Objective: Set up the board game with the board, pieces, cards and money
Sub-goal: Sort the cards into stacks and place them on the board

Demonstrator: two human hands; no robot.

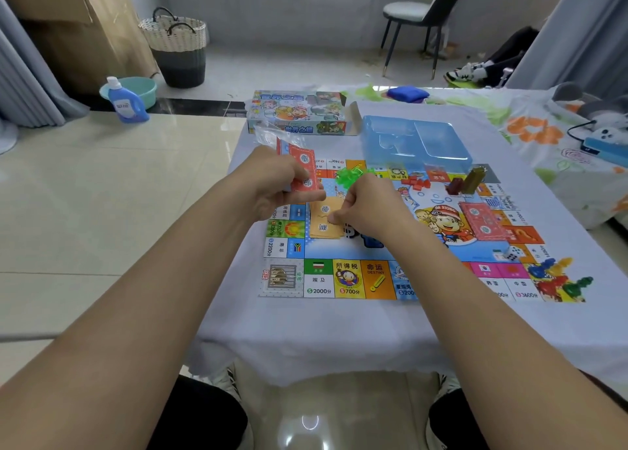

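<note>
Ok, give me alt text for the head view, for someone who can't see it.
The left hand holds red cards above the game board while the right hand pinches a card on the orange card stack. Behind lie a blue plastic tray and the game box.

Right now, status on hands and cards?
Left hand grips red cards. Right hand pinches orange cards on board. Nothing blocking.

Cloth-covered table (339,330), game board (350,279), box (299,113), blue tray (414,143)
</note>
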